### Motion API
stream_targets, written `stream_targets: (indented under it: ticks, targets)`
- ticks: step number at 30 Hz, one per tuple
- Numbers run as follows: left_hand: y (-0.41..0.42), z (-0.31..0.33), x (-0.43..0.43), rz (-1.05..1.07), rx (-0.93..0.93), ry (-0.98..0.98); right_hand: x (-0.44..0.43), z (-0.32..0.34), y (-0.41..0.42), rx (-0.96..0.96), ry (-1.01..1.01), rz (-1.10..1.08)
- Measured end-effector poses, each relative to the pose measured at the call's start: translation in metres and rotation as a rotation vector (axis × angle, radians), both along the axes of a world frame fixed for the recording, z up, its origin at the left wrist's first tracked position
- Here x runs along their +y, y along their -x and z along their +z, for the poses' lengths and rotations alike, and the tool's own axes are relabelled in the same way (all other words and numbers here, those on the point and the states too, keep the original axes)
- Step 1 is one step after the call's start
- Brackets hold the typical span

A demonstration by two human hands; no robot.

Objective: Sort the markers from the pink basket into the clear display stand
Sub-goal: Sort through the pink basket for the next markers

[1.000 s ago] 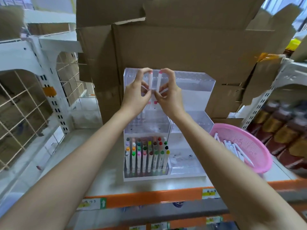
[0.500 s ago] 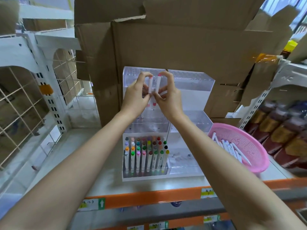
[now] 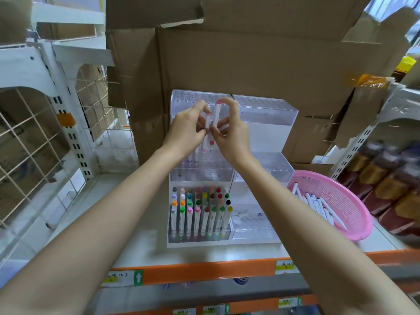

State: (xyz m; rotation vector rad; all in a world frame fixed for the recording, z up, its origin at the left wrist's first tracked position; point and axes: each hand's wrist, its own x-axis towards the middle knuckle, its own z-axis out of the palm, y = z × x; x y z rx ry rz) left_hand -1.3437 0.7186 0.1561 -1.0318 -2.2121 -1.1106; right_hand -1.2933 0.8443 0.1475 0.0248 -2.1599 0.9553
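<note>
Can't read the yellow shelf tags [image 3: 284,267] on the orange shelf edge [image 3: 204,272], way too blurry, only a white arrow on the green tag [image 3: 138,277]. Left hand [image 3: 186,130] pinches a white pink-capped marker [image 3: 208,121], right hand [image 3: 231,135] pinches a second white pink-capped marker [image 3: 217,114], both upright over the clear tiered acrylic display stand [image 3: 268,114]. Their lower ends are half hidden by fingers. The loose white markers [image 3: 318,205] lie in the round pink plastic basket [image 3: 350,192], to the right of the stand.

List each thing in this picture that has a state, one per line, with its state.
Left hand: pinches a pink-capped marker.
Right hand: grips a red-capped marker.
Stand: front-left bay packed with upright markers.
Basket: upright, holding loose markers.
</note>
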Motion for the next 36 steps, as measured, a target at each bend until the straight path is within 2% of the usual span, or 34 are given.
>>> stream_targets:
  ticks: [8,13,17,21,26,36]
  targets:
    - [0.001,0.001,0.001,0.049,0.097,0.07,0.001,-0.002,0.0,0.042,-0.005,0.016]
    - [0.004,0.003,-0.002,0.078,0.088,0.075,0.001,-0.004,0.0,0.03,0.002,0.019]
    - [0.0,-0.003,-0.003,0.079,0.13,0.163,0.001,-0.006,-0.001,0.03,-0.006,0.027]
    - [0.001,-0.009,-0.001,0.101,0.165,0.142,0.002,-0.006,-0.001,0.025,-0.025,0.006]
    - [0.004,-0.017,-0.003,0.122,0.235,0.223,0.003,-0.004,-0.001,0.029,-0.062,-0.029]
    - [0.004,-0.019,-0.011,0.078,0.261,0.206,0.004,-0.009,0.0,-0.011,-0.146,-0.008]
